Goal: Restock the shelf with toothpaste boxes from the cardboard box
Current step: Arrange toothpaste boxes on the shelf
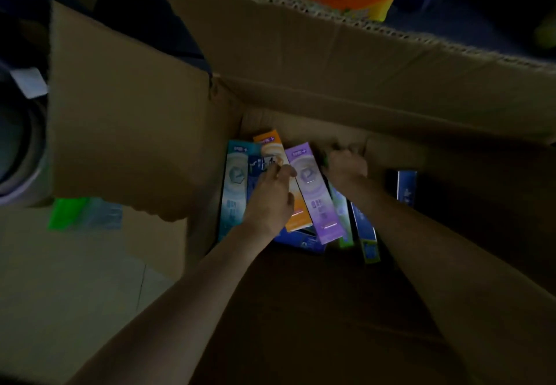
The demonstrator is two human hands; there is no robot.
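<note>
Inside the corrugated cardboard box (pixel 301 62), our left hand (pixel 270 198) rests fingers on glossy oblong toothpaste boxes (pixel 313 192); right hand (pixel 346 168) curls, grip unclear.

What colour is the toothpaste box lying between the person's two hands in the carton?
Purple toothpaste box, pale lilac with a white swirl; head view, the only one.

cardboard box (pixel 301 90) open above, flaps (upright) hemming sides
</note>
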